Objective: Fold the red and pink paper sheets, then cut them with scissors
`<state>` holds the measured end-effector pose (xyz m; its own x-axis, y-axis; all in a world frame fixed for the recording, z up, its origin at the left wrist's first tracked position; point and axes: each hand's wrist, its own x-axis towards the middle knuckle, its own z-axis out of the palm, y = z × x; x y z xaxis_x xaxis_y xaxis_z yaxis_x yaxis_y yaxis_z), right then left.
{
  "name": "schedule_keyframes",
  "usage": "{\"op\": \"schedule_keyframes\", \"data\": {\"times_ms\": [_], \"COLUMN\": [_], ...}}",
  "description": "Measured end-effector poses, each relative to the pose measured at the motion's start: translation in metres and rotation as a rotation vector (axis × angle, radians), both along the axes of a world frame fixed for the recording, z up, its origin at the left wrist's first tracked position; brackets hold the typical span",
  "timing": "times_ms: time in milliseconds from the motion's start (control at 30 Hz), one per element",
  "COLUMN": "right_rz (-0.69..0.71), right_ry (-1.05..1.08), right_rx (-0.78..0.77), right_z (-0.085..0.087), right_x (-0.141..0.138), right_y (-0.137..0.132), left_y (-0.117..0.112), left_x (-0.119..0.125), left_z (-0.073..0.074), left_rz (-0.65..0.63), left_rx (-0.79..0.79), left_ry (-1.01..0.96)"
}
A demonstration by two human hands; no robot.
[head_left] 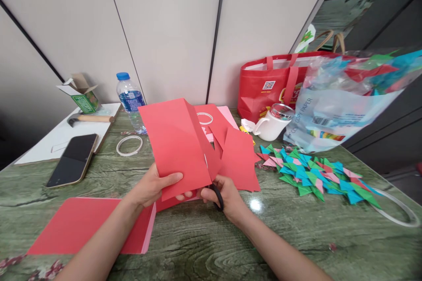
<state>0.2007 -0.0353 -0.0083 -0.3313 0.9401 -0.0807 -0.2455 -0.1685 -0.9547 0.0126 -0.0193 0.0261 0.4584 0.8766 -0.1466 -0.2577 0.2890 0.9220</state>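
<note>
A sheet of red paper (pixel 180 140) with a crease is held up above the table by my left hand (pixel 158 186), its thumb on the front and fingers behind. My right hand (pixel 226 197) is closed round the black handle of a pair of scissors (pixel 218 196). The blades are mostly hidden by the paper; a sliver of one shows in a cut through the sheet. Beyond the hands lie cut red paper pieces (pixel 239 158) and a white tape roll (pixel 205 118). A stack of red and pink paper (pixel 82 224) rests under my left forearm.
At left are a phone (pixel 73 158), a hammer (pixel 90 118), a small green box (pixel 84 99), a water bottle (pixel 132 101) and another tape roll (pixel 129 145). At right stand a white mug (pixel 273 124), a red bag (pixel 253 83), a plastic bag (pixel 332 114) and folded paper pieces (pixel 316 173).
</note>
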Motion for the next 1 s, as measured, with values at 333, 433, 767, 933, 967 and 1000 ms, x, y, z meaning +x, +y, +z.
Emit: {"op": "schedule_keyframes", "data": {"times_ms": [333,433,767,933,967,1000], "right_rz": [0.035,0.046,0.025,0.01,0.013,0.016], "right_ry": [-0.006,-0.012,-0.023,-0.045,-0.046,-0.046], "right_rx": [0.0,0.005,-0.01,0.008,0.014,0.02], "right_z": [0.005,0.001,0.0,-0.004,-0.005,-0.006], "right_x": [-0.001,0.0,-0.001,0.0,0.0,0.0], "right_y": [-0.001,-0.001,-0.001,-0.001,-0.001,-0.001], "left_y": [0.001,0.001,0.001,0.001,0.0,0.0], "left_x": [0.0,0.0,0.0,0.001,0.001,0.001], "left_z": [0.001,0.001,-0.003,-0.004,-0.003,-0.003], "left_rz": [-0.021,-0.02,0.004,0.002,-0.001,-0.008], "left_rx": [0.042,0.059,0.068,0.059,0.059,0.059], "left_ry": [-0.016,0.007,0.051,0.086,0.083,0.078]}}
